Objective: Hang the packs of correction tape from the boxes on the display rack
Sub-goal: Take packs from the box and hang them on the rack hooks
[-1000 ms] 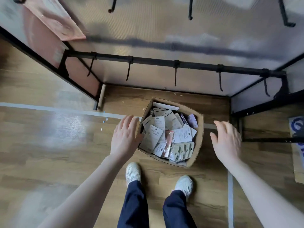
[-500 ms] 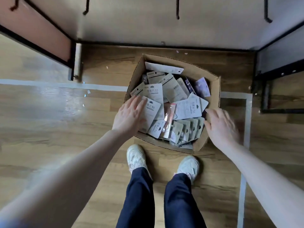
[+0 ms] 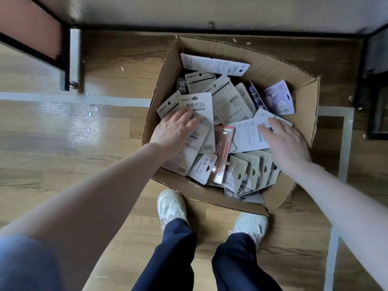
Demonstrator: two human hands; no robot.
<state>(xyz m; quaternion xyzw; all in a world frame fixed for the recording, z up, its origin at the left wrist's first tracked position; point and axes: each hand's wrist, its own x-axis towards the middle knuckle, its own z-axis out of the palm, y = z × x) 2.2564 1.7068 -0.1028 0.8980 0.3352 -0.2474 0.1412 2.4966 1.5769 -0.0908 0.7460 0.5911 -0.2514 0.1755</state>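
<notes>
Cardboard walls frame the moment: the open box (image 3: 279,66) sits on the wood floor (image 3: 63,154) just ahead of your shoes (image 3: 172,206), heaped with carded packs of correction tape (image 3: 227,101) lying flat and overlapping at every angle. A second ago your hands hung above the floor on either side of the box; now both have come down inside it. Your left hand (image 3: 172,133), at 9 o'clock in the heap, lies flat with fingers straight on a grey pack marked 36 (image 3: 197,106), pressing rather than gripping. Your right hand (image 3: 283,141), at 3 o'clock, spreads its straight fingers over a pale pack (image 3: 247,135), nothing pinched yet. The view has also dropped, so only the black base frame of the display rack (image 3: 210,30) shows at 12 o'clock, with none of its hooks in sight. That shift suggests the reach is done and the pick is only beginning: not one pack has left the box, and the hanging lies wholly ahead. The packs look slick and stacked, so a careless lift could likely drag neighbours along.
</notes>
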